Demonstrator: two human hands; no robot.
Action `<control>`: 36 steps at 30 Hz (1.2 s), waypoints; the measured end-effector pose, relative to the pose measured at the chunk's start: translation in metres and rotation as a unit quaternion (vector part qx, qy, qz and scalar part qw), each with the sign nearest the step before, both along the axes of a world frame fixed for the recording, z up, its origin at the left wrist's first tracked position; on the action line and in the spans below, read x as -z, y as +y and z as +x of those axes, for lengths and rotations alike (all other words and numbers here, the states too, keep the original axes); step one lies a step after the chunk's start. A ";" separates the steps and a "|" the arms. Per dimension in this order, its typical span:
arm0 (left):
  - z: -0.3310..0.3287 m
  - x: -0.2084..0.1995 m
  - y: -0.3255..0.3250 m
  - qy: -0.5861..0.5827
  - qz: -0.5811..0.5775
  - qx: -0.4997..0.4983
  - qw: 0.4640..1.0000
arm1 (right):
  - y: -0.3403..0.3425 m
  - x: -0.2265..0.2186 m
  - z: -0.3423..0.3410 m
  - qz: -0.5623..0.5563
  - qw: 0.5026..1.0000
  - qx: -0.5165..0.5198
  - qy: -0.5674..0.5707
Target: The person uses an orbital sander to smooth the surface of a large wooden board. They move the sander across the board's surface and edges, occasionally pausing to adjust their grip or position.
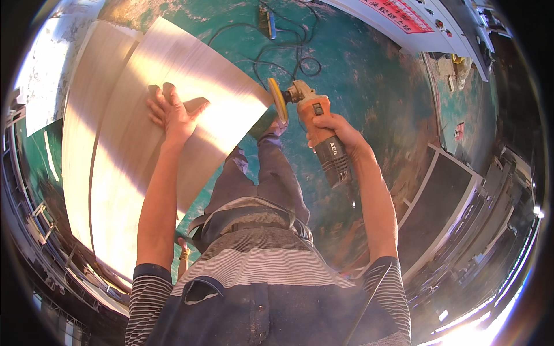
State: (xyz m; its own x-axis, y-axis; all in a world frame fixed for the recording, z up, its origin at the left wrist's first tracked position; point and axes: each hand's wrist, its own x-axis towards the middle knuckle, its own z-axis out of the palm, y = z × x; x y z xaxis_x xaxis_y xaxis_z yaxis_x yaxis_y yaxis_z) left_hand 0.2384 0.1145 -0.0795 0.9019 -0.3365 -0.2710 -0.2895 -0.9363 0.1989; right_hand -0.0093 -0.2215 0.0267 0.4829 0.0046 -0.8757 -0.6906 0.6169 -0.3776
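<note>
My right hand (pixel 340 132) is wrapped round the body of an orange and black angle grinder (pixel 314 108), which carries a yellow disc (pixel 277 101). That disc stands on edge beside the right-hand edge of a pale wood-grain panel (pixel 196 63); whether they touch I cannot tell. On the panel's face my left hand (pixel 176 118) lies flat, fingers spread, in a patch of sunlight. A second wood-grain panel (pixel 86 127) lies alongside to the left, with a narrow dark seam between the two.
A black cable (pixel 300 52) loops over the green floor (pixel 369 86) beyond the grinder, near a small blue-and-dark block (pixel 267 23). At the far right stands a white machine (pixel 369 10) with a red label. Dark framed panels (pixel 435 202) lean at the right.
</note>
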 end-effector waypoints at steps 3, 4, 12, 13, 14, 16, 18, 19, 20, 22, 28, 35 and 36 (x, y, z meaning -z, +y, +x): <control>0.004 0.001 -0.009 0.012 0.022 -0.009 1.000 | 0.005 0.007 -0.005 0.015 0.999 0.029 0.009; 0.005 0.003 -0.012 0.018 0.029 -0.012 0.999 | 0.007 0.011 -0.007 0.017 0.999 0.043 0.010; 0.012 0.005 -0.034 0.063 0.026 -0.018 0.998 | 0.032 0.018 -0.015 0.010 0.988 0.149 0.034; 0.012 0.004 -0.035 0.067 0.012 -0.020 0.997 | 0.035 0.017 -0.015 0.019 0.986 0.158 0.038; 0.012 0.005 -0.038 0.062 0.016 -0.020 0.998 | 0.039 0.016 -0.015 0.028 0.985 0.168 0.041; 0.011 0.005 -0.044 0.051 0.024 -0.019 0.998 | 0.044 0.016 -0.016 0.036 0.980 0.192 0.039; 0.010 0.004 -0.052 0.054 0.037 -0.021 0.998 | 0.050 0.021 -0.018 0.034 0.975 0.220 0.029; 0.010 0.005 -0.053 0.055 0.046 -0.022 0.997 | 0.056 0.023 -0.016 0.040 0.970 0.239 0.032; 0.011 0.008 -0.053 0.055 0.051 -0.021 0.997 | 0.059 0.025 -0.016 0.054 0.966 0.250 0.034; 0.012 0.010 -0.054 0.054 0.061 -0.020 0.996 | 0.064 0.029 -0.016 0.083 0.958 0.273 0.036; 0.018 0.004 -0.067 0.061 0.059 -0.018 0.996 | 0.081 0.031 -0.007 0.084 0.937 0.337 0.017; 0.035 -0.003 -0.070 0.105 0.057 -0.028 0.992 | 0.090 0.025 -0.003 0.101 0.917 0.386 -0.024; 0.040 -0.004 -0.068 0.100 0.048 -0.026 0.993 | 0.091 0.024 -0.005 0.109 0.909 0.402 -0.026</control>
